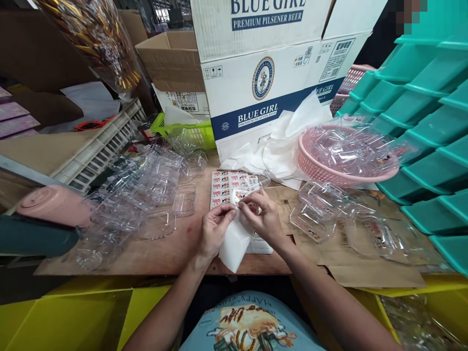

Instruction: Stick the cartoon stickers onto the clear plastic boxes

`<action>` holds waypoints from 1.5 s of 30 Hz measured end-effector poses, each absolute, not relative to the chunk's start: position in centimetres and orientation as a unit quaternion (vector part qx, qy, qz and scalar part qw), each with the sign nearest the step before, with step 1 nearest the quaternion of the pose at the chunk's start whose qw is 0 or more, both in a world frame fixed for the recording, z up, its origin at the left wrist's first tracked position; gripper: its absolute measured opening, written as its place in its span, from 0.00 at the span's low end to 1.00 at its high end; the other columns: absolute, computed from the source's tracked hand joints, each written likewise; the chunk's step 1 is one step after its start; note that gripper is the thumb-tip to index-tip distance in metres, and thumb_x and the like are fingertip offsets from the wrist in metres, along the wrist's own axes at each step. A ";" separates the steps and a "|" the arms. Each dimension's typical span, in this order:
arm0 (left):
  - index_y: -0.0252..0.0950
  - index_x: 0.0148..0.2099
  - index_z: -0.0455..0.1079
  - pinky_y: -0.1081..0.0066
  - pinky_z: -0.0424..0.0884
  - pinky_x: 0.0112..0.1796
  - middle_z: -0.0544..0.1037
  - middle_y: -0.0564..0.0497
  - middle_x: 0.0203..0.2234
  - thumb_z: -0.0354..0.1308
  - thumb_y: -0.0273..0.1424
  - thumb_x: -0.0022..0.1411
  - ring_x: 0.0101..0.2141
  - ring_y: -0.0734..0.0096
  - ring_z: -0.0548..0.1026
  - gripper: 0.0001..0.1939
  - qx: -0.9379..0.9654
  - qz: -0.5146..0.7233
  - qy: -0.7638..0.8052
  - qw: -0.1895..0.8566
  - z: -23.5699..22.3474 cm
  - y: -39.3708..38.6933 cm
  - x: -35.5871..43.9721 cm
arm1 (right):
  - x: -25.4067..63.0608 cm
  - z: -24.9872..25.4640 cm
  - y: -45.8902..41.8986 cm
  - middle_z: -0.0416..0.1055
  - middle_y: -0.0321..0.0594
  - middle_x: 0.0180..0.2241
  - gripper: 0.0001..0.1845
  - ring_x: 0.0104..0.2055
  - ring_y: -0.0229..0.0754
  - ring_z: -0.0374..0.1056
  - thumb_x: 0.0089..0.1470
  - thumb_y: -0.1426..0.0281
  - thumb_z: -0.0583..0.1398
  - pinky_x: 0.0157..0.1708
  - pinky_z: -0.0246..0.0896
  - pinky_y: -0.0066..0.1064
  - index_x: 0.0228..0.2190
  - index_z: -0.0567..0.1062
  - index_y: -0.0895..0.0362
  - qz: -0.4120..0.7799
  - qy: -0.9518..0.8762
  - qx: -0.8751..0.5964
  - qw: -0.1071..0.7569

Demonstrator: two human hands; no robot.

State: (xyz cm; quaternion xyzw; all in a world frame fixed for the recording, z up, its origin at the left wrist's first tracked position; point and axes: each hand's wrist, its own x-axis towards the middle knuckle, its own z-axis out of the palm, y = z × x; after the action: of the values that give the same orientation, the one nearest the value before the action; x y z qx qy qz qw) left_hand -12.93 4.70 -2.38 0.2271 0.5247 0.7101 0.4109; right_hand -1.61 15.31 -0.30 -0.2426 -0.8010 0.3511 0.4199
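Note:
My left hand (pixel 215 230) is closed, thumb and forefinger pinching the edge of a white sticker backing sheet (pixel 233 246). My right hand (pixel 263 214) pinches at the top of the same sheet, where a small printed sticker (pixel 239 194) shows; whether its fingertips hold the sticker or the paper is hard to make out. Beneath both hands lies a stack of sticker sheets (pixel 220 187) with rows of red lettering and cartoon figures. A clear plastic piece (pixel 258 182) rests on the stack just beyond my right hand.
Clear plastic cases (pixel 157 175) are heaped at left, with more cases (pixel 312 219) at right. A pink basket (pixel 307 163) holds others. Crumpled white paper (pixel 274 151) lies before a large carton (pixel 234 87). Teal bins (pixel 431 180) stack up at right; a pink-lidded tumbler (pixel 47 204) lies left.

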 end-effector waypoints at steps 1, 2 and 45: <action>0.34 0.37 0.77 0.77 0.71 0.32 0.81 0.51 0.31 0.70 0.34 0.52 0.28 0.76 0.75 0.12 0.225 0.708 0.530 0.409 -2.4 4.6 -12.9 | -1.5 -0.3 15.6 0.73 0.39 0.25 0.07 0.33 0.44 0.65 0.57 0.71 0.62 0.33 0.62 0.35 0.26 0.77 0.55 0.362 -0.788 -0.260 0.425; 0.34 0.37 0.77 0.77 0.71 0.32 0.81 0.51 0.31 0.70 0.34 0.52 0.28 0.76 0.75 0.12 0.222 0.707 0.533 0.408 -2.4 4.6 -12.9 | -1.4 -0.2 15.8 0.73 0.39 0.25 0.07 0.32 0.44 0.65 0.56 0.71 0.62 0.33 0.62 0.35 0.26 0.77 0.55 0.370 -0.779 -0.272 0.427; 0.34 0.44 0.76 0.68 0.75 0.37 0.81 0.46 0.35 0.63 0.39 0.59 0.34 0.66 0.78 0.15 0.297 0.652 0.624 0.314 -5.2 4.6 -14.1 | -0.3 -0.9 18.0 0.73 0.38 0.29 0.10 0.34 0.43 0.67 0.61 0.64 0.59 0.36 0.62 0.35 0.30 0.75 0.55 0.406 -0.717 -0.311 0.473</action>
State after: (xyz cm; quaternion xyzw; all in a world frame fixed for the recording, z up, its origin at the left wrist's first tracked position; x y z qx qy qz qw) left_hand -14.14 4.56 -5.19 0.2965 0.6235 0.6519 0.3135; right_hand -0.31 18.02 -0.94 -0.3111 -0.7173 0.4063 0.4730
